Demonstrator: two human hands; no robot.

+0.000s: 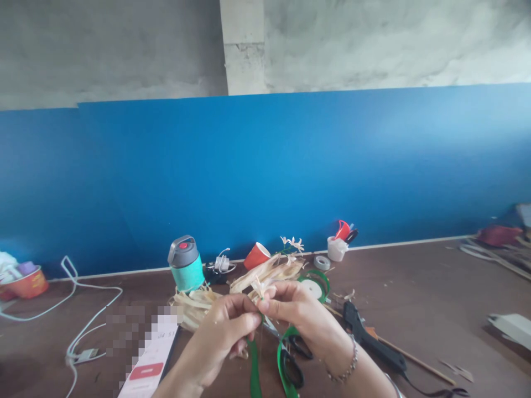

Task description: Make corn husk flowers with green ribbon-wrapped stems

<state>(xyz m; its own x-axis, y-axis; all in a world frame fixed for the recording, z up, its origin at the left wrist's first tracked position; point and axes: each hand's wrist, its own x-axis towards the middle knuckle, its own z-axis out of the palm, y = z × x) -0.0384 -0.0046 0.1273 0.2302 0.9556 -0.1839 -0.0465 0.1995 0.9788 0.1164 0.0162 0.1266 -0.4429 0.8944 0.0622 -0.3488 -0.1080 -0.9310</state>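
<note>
My right hand (296, 309) pinches the base of a small pale husk flower (258, 286), petals up. My left hand (226, 331) meets it fingertip to fingertip, pinching a green ribbon (254, 370) just under the flower; the ribbon hangs down below. The exact contact point is hidden by the fingers. Under my right hand lie black-handled scissors (292, 367), partly covered by green ribbon. Just beyond the hands is a ribbon spool (312, 288). Dried husks (193, 307) are spread behind my left hand.
A phone (147, 356) lies left of my left arm. At the right are a glue gun (367, 337) and a thin stick (415, 359). Along the blue panel stand a turquoise flask (187, 271), a tipped red cup (257, 255) and a white cup (337, 250). A white cable (95, 287) trails left.
</note>
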